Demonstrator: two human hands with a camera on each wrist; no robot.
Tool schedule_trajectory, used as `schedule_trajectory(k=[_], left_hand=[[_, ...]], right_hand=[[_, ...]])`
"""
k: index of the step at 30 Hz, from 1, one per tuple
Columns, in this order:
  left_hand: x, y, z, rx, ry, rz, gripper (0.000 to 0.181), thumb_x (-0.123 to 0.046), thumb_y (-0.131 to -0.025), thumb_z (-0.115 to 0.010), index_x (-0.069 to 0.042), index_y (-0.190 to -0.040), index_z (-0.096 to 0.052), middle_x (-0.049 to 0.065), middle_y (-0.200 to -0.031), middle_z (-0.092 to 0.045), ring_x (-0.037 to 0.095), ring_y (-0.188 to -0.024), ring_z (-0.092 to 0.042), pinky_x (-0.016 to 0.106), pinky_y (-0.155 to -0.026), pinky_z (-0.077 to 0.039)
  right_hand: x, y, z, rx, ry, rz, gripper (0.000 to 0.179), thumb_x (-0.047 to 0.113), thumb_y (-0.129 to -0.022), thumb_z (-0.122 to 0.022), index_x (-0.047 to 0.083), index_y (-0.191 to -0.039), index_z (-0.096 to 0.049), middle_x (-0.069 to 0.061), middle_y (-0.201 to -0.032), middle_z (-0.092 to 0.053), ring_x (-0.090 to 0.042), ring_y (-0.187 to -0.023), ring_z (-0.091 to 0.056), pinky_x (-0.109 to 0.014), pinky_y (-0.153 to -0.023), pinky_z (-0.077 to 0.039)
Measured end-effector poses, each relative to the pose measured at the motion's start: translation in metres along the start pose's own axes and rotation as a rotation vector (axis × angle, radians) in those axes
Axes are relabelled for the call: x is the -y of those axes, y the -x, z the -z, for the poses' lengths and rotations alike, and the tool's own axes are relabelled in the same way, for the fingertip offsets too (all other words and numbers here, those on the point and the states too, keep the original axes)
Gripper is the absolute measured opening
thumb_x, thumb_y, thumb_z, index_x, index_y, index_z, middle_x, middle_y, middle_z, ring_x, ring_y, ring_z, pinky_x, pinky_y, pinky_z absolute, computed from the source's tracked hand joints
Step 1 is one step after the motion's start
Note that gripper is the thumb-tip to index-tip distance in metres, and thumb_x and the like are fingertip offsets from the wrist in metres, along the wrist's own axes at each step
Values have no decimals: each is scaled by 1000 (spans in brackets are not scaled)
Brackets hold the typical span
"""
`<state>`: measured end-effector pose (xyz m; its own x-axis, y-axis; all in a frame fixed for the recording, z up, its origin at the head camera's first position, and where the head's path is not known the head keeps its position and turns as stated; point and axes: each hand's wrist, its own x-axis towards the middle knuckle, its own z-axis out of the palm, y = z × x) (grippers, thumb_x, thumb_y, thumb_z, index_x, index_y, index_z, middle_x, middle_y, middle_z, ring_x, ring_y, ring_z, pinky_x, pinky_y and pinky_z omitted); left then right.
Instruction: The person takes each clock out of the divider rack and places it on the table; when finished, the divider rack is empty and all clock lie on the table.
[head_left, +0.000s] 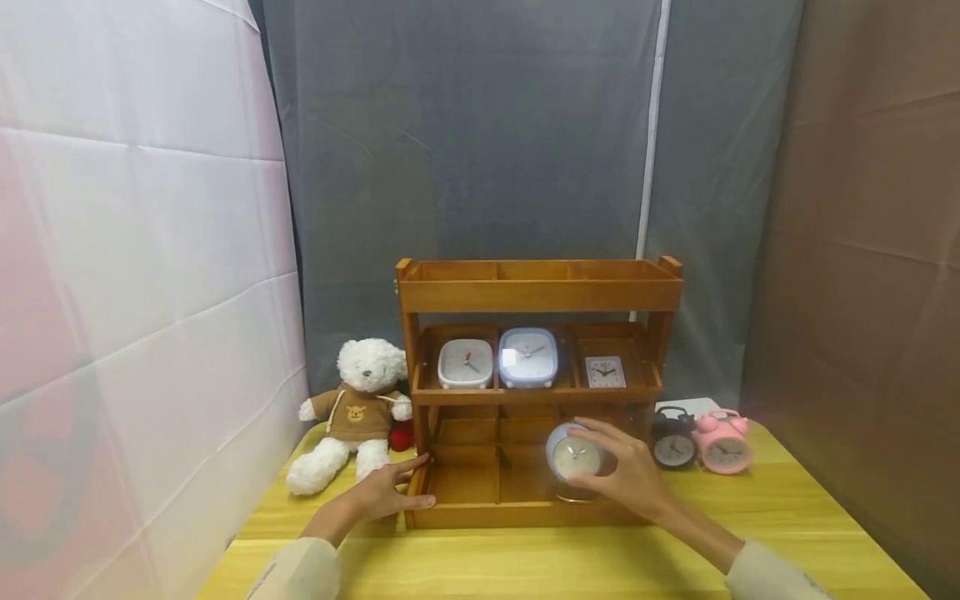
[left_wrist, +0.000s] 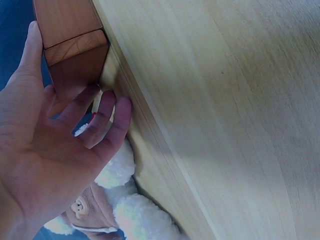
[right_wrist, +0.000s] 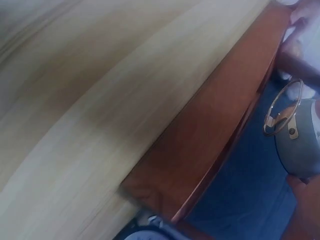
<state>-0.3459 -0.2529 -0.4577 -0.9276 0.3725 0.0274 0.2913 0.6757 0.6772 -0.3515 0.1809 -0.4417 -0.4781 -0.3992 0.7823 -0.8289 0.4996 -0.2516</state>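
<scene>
A round pale blue alarm clock [head_left: 576, 455] with a cream dial is in my right hand [head_left: 626, 471], pinched between thumb and fingers. It is held upright in front of the lowest tier of a brown wooden shelf rack [head_left: 540, 297]. Up close in the right wrist view, the clock's grey-blue side [right_wrist: 298, 142] carries a thin metal wire loop. Around the rack's lower left corner, my left hand [head_left: 382, 492] holds on, thumb at the front. Its other fingers, in the left wrist view, lie bent beside the wooden end [left_wrist: 77, 55].
On the middle tier stand a white clock [head_left: 466, 364], a larger light blue clock [head_left: 528, 357] and a small square clock [head_left: 604, 372]. A black alarm clock [head_left: 673, 446] and a pink one [head_left: 724, 446] stand right of the rack. Left of it sits a white teddy bear [head_left: 360, 408].
</scene>
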Motion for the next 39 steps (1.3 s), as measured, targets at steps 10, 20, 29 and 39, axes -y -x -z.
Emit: schedule_trajectory(k=[10,20,29,39], left_hand=[[-3,0,-1,2,15,-5,88,-36,-88,-85,-2,-158,-42,44,-141,-50,56,-129,-54,62,-103,-49],[0,-2,1,14,-1,-9,89,-37,-89,-84,-2,-158,-40,43,-141,-50,56,-129,-55,61,-101,-50],[1,-1,1,19,-3,-6,88,-38,-89,-84,-3,-158,-41,43,-142,-49,56,-128,-55,66,-104,-46],[3,-2,1,22,3,-12,89,-40,-89,-83,-2,-158,-41,44,-141,-50,57,-128,-55,67,-104,-45]], right_hand=[[-22,14,41,-50,56,-3,75,23,-66,-101,16,-134,-72,-9,-140,-66,-30,-123,-66,-10,-104,-42],[-46,33,81,-50,207,-69,75,27,-66,-101,21,-134,-72,-8,-140,-66,-25,-120,-66,-5,-95,-40],[-78,55,104,-134,329,-36,75,20,-57,-103,15,-126,-75,-8,-127,-73,-24,-109,-62,-8,-90,-37],[-106,86,108,-144,283,-177,71,17,-57,-103,16,-123,-75,-15,-132,-68,-32,-124,-58,1,-101,-28]])
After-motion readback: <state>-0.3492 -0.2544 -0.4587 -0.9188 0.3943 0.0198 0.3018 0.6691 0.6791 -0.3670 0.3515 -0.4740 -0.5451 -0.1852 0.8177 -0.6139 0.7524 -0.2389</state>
